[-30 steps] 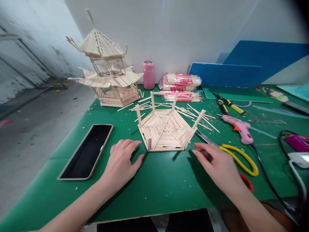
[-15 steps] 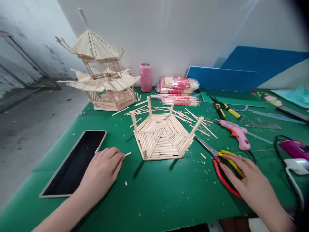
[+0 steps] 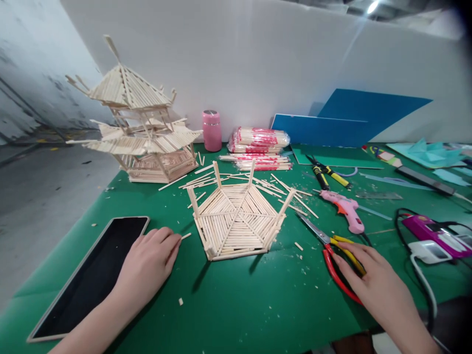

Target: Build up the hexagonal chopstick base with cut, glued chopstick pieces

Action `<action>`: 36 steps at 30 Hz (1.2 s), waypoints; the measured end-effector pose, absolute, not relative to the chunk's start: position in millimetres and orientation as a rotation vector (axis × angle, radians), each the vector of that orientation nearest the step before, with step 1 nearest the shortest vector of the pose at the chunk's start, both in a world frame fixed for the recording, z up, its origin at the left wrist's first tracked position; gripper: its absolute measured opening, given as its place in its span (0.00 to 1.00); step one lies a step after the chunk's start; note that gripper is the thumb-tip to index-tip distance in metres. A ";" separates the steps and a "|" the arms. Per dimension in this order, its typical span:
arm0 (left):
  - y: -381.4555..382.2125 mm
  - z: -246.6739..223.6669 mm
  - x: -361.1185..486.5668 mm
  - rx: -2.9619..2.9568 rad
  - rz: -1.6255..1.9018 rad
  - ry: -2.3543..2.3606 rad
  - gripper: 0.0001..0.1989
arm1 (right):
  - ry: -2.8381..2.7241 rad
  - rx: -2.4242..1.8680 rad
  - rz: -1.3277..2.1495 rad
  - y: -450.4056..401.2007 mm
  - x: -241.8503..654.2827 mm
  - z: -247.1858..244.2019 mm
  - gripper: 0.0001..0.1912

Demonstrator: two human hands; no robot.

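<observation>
My left hand (image 3: pixel 149 260) is closed, its thumb and fingertips pinching a short wooden stick piece (image 3: pixel 186 236) low over the green table. My right hand (image 3: pixel 376 278) grips the scissors (image 3: pixel 334 253) by the red and yellow handles; their blades lie together and point toward the wooden base. Between my hands sits this six-sided base (image 3: pixel 239 223), built of thin sticks, with short posts standing up at its corners. Loose sticks (image 3: pixel 206 179) are scattered behind it. A small offcut (image 3: pixel 180 301) lies in front of my left hand, another (image 3: pixel 298 246) left of the scissors.
A stick pagoda (image 3: pixel 147 142) stands at the back left, beside a pink bottle (image 3: pixel 212 130) and packed sticks (image 3: pixel 258 142). A tablet (image 3: pixel 88 275) lies by my left forearm. On the right are pliers (image 3: pixel 328 172), a pink glue gun (image 3: pixel 344 209) and a purple device (image 3: pixel 435 233).
The camera view has tilted up and shifted, so everything sits differently in the picture. My left hand keeps the stick piece, and my right hand stays on the scissors.
</observation>
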State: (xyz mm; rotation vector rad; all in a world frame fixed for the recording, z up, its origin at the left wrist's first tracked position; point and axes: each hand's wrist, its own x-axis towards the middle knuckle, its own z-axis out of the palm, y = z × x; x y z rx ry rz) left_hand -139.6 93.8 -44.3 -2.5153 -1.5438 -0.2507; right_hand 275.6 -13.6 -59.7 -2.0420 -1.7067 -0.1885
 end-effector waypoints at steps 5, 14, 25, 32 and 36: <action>90.1 -45.3 -139.1 -2.425 -0.410 -1.571 0.17 | -1.719 -2.010 -0.162 -10.5 259.3 -52.6 0.17; 67.5 -35.8 -111.4 -2.661 -0.815 -1.609 0.16 | -1.581 -1.890 0.398 30.8 217.1 -20.6 0.15; 71.8 -33.5 -82.5 -2.942 -1.040 -1.662 0.09 | -1.583 -1.857 0.634 58.5 179.3 -45.8 0.23; 74.7 -40.5 -83.2 -2.903 -1.179 -1.526 0.05 | -1.548 -1.861 0.662 60.2 178.9 -49.0 0.23; 76.4 -38.9 -87.4 -2.867 -1.166 -1.495 0.05 | -1.565 -1.839 0.680 61.6 174.0 -45.2 0.23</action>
